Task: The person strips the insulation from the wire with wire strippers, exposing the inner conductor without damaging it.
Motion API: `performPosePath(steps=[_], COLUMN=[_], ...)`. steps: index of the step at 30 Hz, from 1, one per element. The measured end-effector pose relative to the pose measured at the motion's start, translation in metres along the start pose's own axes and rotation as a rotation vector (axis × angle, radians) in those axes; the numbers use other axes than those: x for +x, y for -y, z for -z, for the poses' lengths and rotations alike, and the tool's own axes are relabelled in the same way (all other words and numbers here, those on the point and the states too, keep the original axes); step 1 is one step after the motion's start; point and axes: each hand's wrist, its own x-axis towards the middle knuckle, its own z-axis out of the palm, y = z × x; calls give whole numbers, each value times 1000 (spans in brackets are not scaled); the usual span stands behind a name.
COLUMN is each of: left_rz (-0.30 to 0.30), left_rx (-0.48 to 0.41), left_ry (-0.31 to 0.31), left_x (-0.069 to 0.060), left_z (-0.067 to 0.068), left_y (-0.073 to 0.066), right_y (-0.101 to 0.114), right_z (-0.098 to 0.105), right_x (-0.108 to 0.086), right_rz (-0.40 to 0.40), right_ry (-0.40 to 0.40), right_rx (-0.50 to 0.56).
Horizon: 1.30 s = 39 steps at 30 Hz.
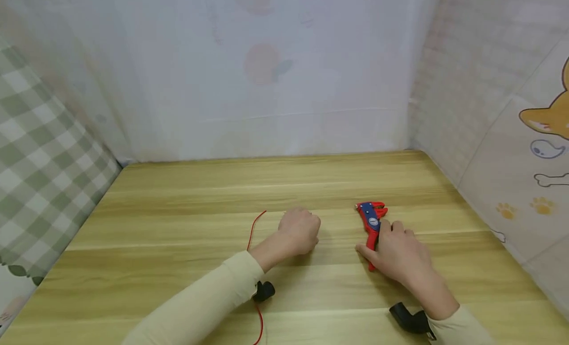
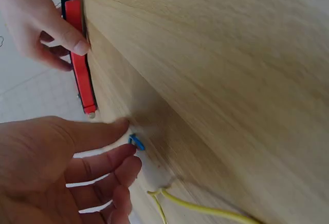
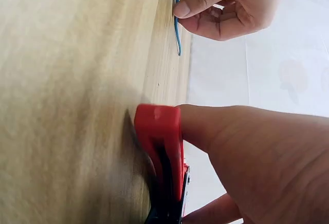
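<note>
My left hand [image 1: 300, 230] is low over the middle of the table. Its thumb and fingertips pinch a thin blue wire [image 3: 178, 36], one end of which sticks out past the fingers; the head view hides this wire behind the hand. To the right lies a red and blue wire stripper [image 1: 370, 219], its jaws pointing away from me. Around its red handle my right hand [image 1: 400, 251] holds with the thumb on the left side and the fingers on the right.
A red wire [image 1: 252, 231] runs partly beneath the left forearm. Near the left hand a yellow wire [image 2: 205, 210] lies on the wooden table [image 1: 178, 201]. Patterned cloth [image 1: 311, 132] hangs behind the table and along its sides.
</note>
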Motion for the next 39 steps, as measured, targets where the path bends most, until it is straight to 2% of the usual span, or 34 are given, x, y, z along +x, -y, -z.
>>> performPosePath(steps=[6, 11, 14, 17, 18, 23, 27, 29, 33, 36, 39], left_rz=[71, 84, 74, 64, 57, -8, -62, -70, -10, 56, 113], left_rx=[-141, -162, -155, -206, -239, -517, -731, -822, -991, -1108, -1199], left_ry=[13, 46, 27, -17, -32, -79, -88, -77, -76, -128, -211], left_x=[-1, 4, 4, 1, 0, -6, -10, -13, -24, -36, -48], left_z=[-2, -3, -5, -1, 1, 11, 7, 3, -2, -3, -2], left_y=[1, -1, -2, -1, 0, 18, 35, 42, 52, 58, 63], right_y=[0, -7, -14, -21, -23, -28, -23, -19, -9, -2, 3], right_z=[2, 6, 7, 9, 10, 10, 10, 11, 10, 6, 1], right_x=[7, 15, 19, 22, 23, 25, 22, 20, 16, 14, 12], right_rz=[-10, -27, -41, -41, -40, 13, 72, 135, 232, 308, 410], right_ry=[-6, 34, 86, 116, 119, 94, 112, 128, 192, 254, 308], right_rx=[38, 90, 223, 420, 484, 797, 1028, 1086, 1191, 1241, 1282])
